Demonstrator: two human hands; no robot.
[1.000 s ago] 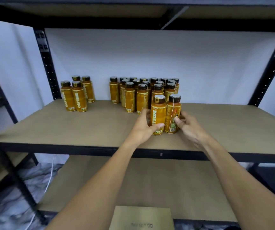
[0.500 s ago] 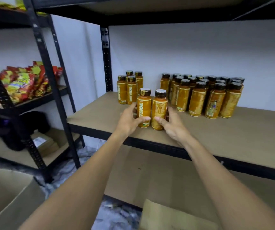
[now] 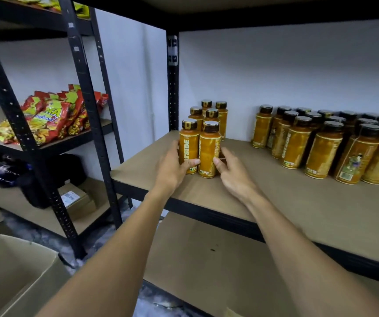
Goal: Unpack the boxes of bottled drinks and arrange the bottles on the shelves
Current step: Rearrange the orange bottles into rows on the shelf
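Head view of the middle shelf of a black metal rack. My left hand [image 3: 172, 171] grips the left front bottle [image 3: 189, 149]: the thumb curls across the lower label and the fingers wrap round the far side. My right hand [image 3: 235, 177] grips the right front bottle [image 3: 208, 154], with the thumb tip on the lower label and the fingers curled behind the right side.

Both bottles are orange with dark caps. They stand upright and touching each other on the shelf board [image 3: 275, 202], near its left front corner.

Directly behind them, beside the rack post [image 3: 173, 92], stands a cluster of 4 bottles [image 3: 211, 115] of the same kind. I cannot tell whether it touches the front pair. Well apart to the right, a large group of bottles [image 3: 323, 145] stands in rows reaching back toward the white wall; I cannot count the rear rows.

Below is the lower shelf [image 3: 206, 252], a brown board with 1 small dark mark. On the neighbouring rack to the left, red and yellow snack bags [image 3: 53, 115] lie piled on 1 shelf, and cardboard parcels [image 3: 76, 197] sit on the shelf beneath. An open cardboard box [image 3: 12, 271] stands at lower left.
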